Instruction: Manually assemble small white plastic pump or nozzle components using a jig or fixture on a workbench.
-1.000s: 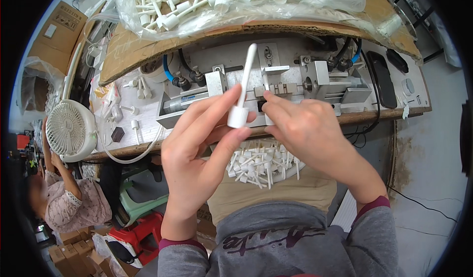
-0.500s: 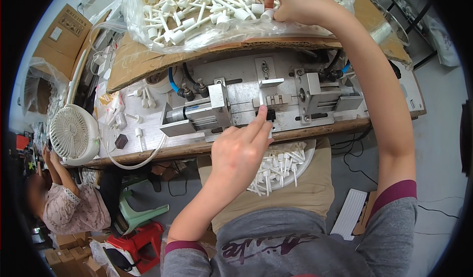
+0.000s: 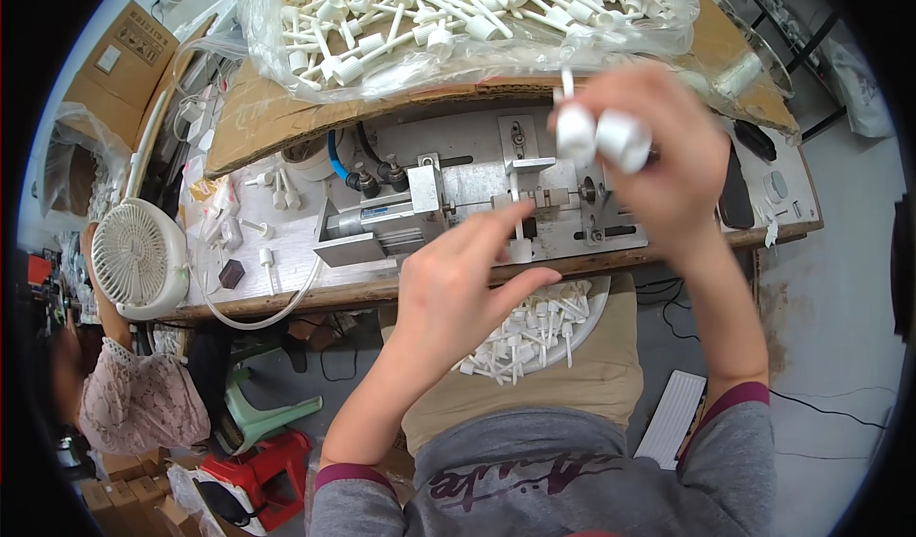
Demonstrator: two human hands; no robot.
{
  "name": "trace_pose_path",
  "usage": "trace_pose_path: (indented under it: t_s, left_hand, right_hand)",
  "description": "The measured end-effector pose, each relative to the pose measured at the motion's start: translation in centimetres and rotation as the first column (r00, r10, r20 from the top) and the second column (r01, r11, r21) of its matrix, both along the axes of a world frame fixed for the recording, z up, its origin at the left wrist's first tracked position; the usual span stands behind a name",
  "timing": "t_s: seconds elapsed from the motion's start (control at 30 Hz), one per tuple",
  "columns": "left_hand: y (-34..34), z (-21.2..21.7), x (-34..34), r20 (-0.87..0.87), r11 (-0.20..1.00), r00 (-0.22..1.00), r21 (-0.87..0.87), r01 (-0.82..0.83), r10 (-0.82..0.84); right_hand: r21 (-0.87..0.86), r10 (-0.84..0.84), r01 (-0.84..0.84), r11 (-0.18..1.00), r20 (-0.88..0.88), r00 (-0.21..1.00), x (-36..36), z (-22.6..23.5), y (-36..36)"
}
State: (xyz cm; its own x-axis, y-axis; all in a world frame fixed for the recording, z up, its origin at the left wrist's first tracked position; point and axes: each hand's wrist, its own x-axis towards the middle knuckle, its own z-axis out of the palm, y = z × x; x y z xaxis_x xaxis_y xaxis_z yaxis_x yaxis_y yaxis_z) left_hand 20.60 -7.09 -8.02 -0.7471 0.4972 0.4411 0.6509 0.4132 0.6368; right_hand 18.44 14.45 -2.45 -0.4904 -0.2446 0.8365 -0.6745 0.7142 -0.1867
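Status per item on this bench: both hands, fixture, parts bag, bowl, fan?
right hand: raised, gripping two white plastic caps
left hand: fingers extended, touching the grey metal press fixture
clear plastic bag of white pump parts: open, full
round bowl of white parts: on lap, part-filled
white desk fan: spin unclear

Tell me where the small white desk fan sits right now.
In the head view, the white desk fan stands at the left end of the workbench, left of the metal press fixture and the left hand.
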Motion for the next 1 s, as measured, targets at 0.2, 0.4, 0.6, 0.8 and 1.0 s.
trace_pose_path:
  t_s: [0.2, 0.4, 0.6, 0.8, 1.0]
  left_hand:
    - [-0.1, 2.0, 1.4, 0.106, 0.94, 0.993, 0.341, 0.01, -0.049]
    - [-0.3, -0.3, 1.9, -0.107, 0.997, 0.994, -0.066, -0.028, 0.021]
    - [0.6, -0.6, 0.8, -0.311, 0.897, 0.95, -0.418, -0.147, 0.011]
    - [0.8, -0.3, 0.2, -0.289, 0.884, 0.957, -0.457, -0.101, -0.04]
    - [-0.2, 4.3, -2.3, -0.2, 0.97, 0.98, -0.239, -0.032, -0.017]
  right_hand:
    - [0.114, 0.028, -0.03, 0.993, 0.021, 0.999, 4.6, -3.7, -2.3]
    - [-0.278, 0.02, 0.06, 0.959, 0.277, 0.961, 4.7, -4.2, -0.4]
    - [-0.481, 0.279, -0.092, 0.872, 0.335, 0.9, 5.6, -3.3, -0.5]
    - [-0.476, 0.21, -0.01, 0.879, 0.369, 0.905, 6.3, -4.2, -1.2]
    - [-0.076, -0.01, 0.041, 0.996, 0.374, 0.928, 7.8, -5.2, -1.1]
